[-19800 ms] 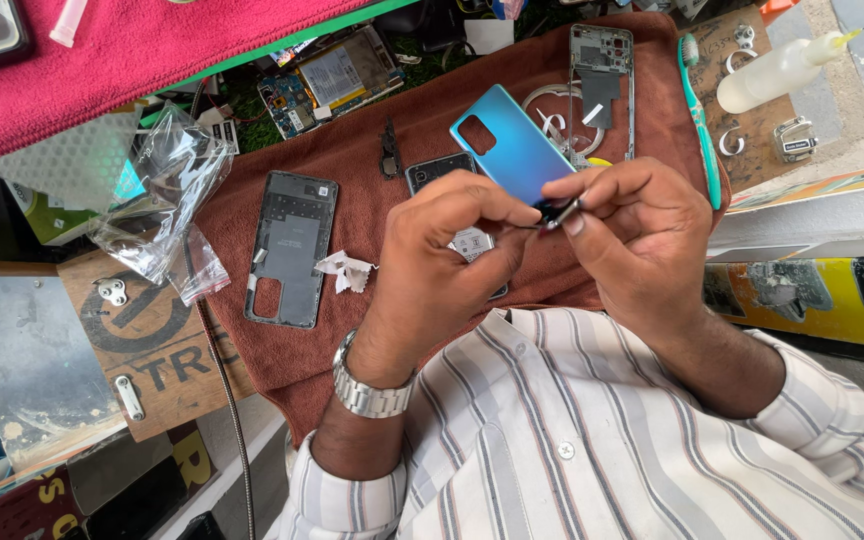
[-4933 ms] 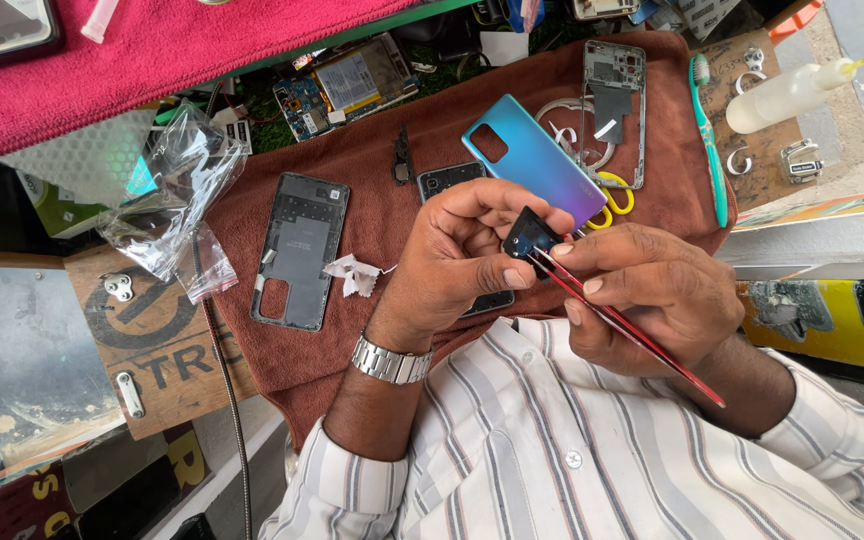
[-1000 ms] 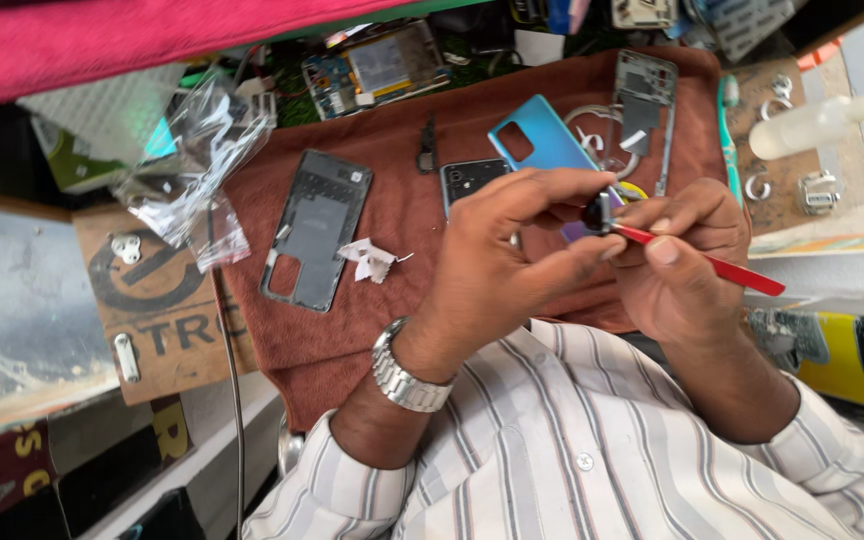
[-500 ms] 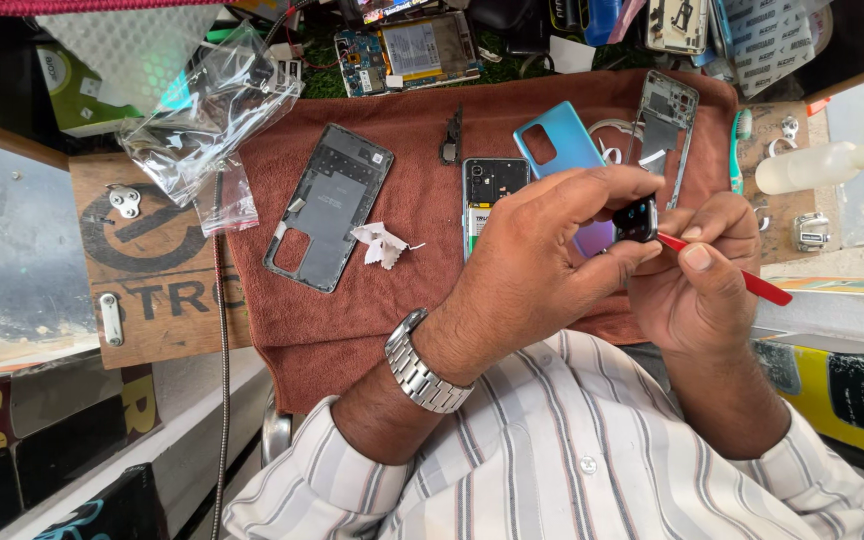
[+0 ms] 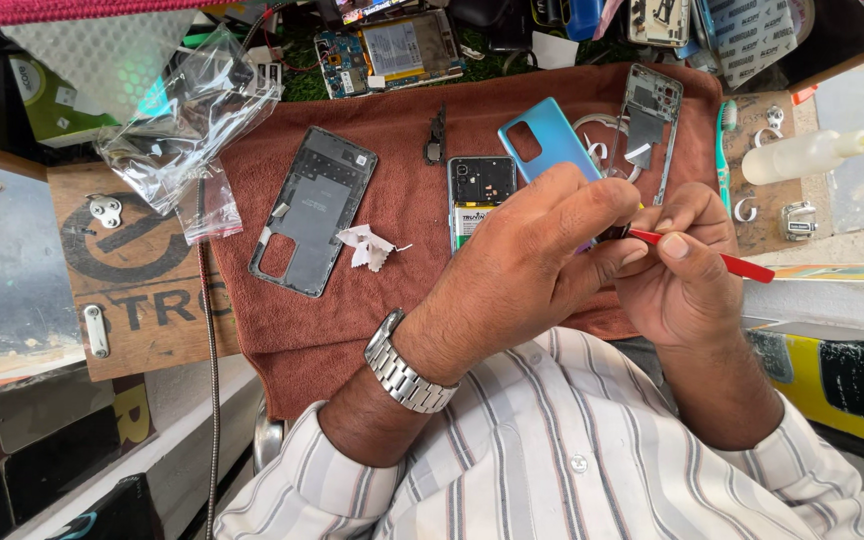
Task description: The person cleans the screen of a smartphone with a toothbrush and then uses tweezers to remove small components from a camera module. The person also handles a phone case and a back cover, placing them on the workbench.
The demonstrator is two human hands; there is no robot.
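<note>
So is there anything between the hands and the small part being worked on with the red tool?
Nothing visible. The left hand pinches the small dark part directly, and the right hand brings the red tool right up to it.

Cluttered workbench (image 5: 152, 300), brown cloth (image 5: 402, 200), clear plastic bag (image 5: 187, 110)
</note>
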